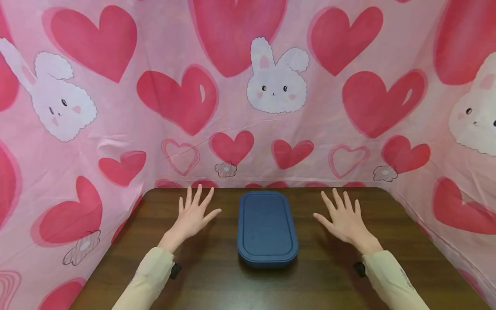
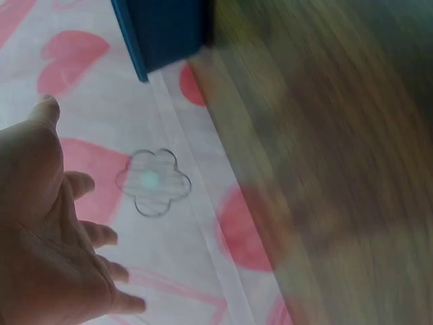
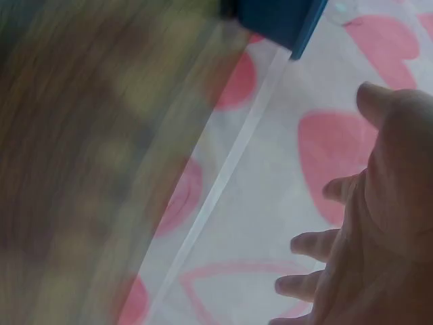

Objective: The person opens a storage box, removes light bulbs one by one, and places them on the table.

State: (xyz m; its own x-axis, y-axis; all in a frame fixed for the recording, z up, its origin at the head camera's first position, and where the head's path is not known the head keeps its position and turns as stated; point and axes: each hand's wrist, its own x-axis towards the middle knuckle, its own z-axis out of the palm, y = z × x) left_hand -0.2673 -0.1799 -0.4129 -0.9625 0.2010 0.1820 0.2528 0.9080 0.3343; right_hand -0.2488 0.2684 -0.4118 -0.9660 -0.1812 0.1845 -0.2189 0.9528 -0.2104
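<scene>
A dark blue rectangular box (image 1: 267, 228) with rounded corners and a lid stands lengthwise in the middle of the table. To its left hovers my left hand (image 1: 192, 218), fingers straight and spread, holding nothing. My right hand (image 1: 344, 221) mirrors it on the other side, also spread and apart from the box. In the left wrist view the left palm (image 2: 47, 223) shows along the left edge, with a corner of the box (image 2: 166, 34) at the top. The right wrist view has the right palm (image 3: 399, 203) and another box corner (image 3: 281, 20).
The brown wooden table (image 1: 209, 284) has its far edge against a pink cloth (image 1: 240, 120) printed with hearts and rabbits. This cloth also hangs along both sides. Pale sleeves cover the forearms, and a small black device (image 1: 175, 271) sits under the left wrist, another (image 1: 359, 269) under the right.
</scene>
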